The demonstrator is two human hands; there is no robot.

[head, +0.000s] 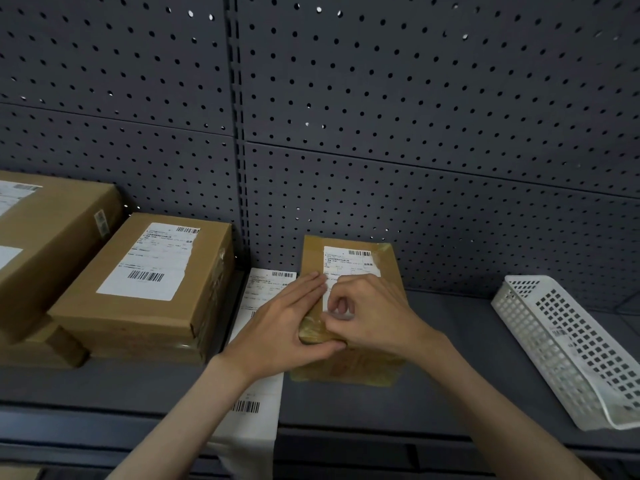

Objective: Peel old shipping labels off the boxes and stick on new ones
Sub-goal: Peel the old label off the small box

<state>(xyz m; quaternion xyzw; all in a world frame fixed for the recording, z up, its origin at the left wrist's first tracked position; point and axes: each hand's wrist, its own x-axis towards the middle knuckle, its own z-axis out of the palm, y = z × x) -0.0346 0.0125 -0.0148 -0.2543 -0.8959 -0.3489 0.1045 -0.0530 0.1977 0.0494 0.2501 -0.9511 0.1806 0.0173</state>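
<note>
small box (349,306) mid-shelf, taped, looks light | old label (346,268) thin, I expect tearing; lift at near-left corner | left hand (291,320) flat, steadying | right hand (367,313) pinching label edge

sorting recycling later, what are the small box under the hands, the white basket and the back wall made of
Small box: brown cardboard, apparently wrapped in glossy clear tape, judging by its shine.
White basket: likely moulded plastic, with a matte square-grid mesh.
Back wall: probably painted metal pegboard, dark grey, with evenly punched holes.
</note>
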